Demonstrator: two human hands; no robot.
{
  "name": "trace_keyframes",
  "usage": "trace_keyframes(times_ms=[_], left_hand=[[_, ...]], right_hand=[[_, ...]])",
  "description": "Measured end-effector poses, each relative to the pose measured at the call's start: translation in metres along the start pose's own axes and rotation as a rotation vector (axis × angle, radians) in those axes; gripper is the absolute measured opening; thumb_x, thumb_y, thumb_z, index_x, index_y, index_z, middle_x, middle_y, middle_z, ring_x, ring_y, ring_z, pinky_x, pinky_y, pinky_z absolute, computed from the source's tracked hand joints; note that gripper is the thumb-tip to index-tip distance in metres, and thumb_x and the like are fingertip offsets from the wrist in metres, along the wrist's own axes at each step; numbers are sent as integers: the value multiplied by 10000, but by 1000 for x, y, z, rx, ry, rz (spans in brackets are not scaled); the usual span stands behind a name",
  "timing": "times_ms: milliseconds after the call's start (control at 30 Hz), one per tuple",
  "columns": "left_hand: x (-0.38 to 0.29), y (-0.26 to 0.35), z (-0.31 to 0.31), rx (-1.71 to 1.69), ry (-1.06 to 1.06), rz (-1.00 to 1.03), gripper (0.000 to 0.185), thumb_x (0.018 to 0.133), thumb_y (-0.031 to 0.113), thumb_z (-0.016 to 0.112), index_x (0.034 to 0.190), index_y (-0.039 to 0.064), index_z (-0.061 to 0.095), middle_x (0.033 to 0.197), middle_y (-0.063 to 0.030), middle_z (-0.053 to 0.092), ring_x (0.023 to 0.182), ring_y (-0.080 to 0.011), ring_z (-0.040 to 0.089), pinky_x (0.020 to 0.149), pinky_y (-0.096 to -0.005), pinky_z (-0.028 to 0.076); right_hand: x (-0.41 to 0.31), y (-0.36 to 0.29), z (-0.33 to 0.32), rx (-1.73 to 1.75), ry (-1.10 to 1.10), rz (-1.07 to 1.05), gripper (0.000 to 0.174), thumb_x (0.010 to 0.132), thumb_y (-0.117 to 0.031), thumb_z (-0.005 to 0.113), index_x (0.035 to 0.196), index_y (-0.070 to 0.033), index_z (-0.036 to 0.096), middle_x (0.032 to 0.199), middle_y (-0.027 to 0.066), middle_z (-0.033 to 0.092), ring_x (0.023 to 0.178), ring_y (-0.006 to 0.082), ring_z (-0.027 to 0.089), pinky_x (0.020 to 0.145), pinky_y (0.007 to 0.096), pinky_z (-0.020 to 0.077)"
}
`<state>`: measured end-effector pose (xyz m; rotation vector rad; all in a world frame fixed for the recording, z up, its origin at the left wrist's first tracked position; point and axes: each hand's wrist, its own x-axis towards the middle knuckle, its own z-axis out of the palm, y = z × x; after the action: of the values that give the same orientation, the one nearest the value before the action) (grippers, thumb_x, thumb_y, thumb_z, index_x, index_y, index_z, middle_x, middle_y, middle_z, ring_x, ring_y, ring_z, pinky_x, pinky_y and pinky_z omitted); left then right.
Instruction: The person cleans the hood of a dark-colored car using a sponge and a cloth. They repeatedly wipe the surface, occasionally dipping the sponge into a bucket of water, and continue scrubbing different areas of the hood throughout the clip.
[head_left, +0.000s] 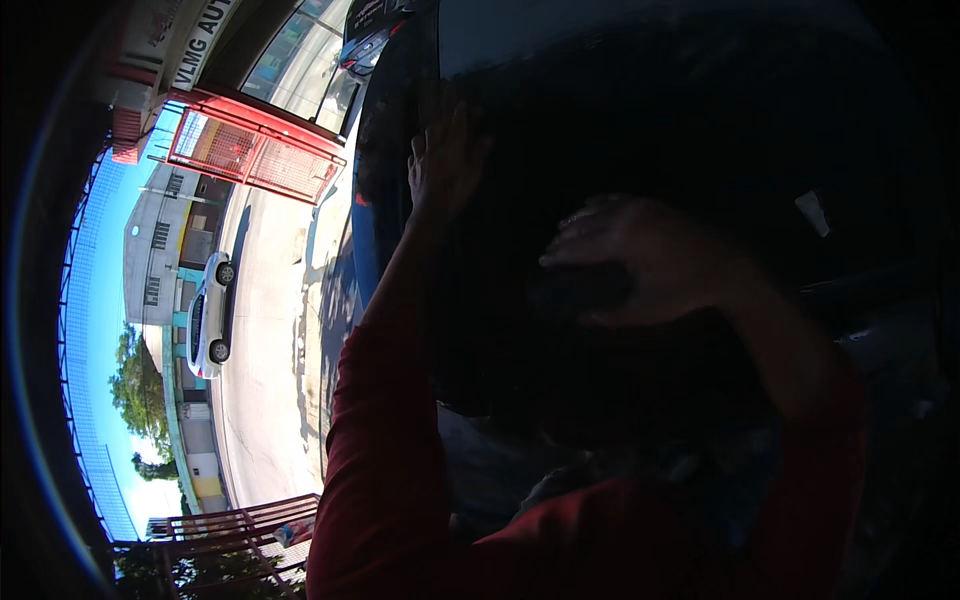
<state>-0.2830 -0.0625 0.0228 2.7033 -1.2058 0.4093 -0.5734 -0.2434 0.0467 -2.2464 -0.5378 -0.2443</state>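
A large dark vehicle body panel lies before me, mostly in deep shadow. My left hand rests on it near its edge, palm down with fingers spread and nothing seen in it. To the right of that, my right hand is over the dark panel, its fingers bent and slightly blurred. Between its thumb and fingers is a dark patch; the dark does not settle whether it is a held object. A small pale patch shows on the dark surface right of my right hand.
A red metal mesh gate stands open at the upper left, and another red barred gate is at the lower left. Beyond lie a sunlit road and a silver car. Another vehicle is partly visible at the top.
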Motion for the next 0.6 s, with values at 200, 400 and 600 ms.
trace_keyframes(times_ms=[200, 400, 600], left_hand=[[-113, 20, -32, -26, -40, 214, 812, 1022, 368, 773, 1740, 203, 430, 1510, -176, 590, 1300, -429, 602, 1135, -614, 493], [164, -60, 51, 47, -158, -106, 747, 1082, 630, 559, 1684, 194, 482, 1634, -233, 542, 1516, -495, 493, 1170, -653, 472], [-13, 3, 3, -1, 33, 180, 775, 1070, 481, 681, 1746, 208, 416, 1601, -168, 547, 1381, -454, 571, 1157, -609, 479]], right_hand=[[-7, -2, 25, -273, -178, -127, 588, 892, -486, 865, 1408, -216, 791, 1575, 69, 682, 1589, 328, 488, 1324, 565, 334], [-11, 13, 25, -267, -242, -124, 599, 941, -532, 812, 1464, -247, 746, 1631, 54, 633, 1617, 330, 449, 1353, 583, 288], [-4, -3, 20, -241, -253, -130, 591, 916, -510, 834, 1434, -234, 765, 1592, 51, 666, 1600, 330, 473, 1341, 585, 313]])
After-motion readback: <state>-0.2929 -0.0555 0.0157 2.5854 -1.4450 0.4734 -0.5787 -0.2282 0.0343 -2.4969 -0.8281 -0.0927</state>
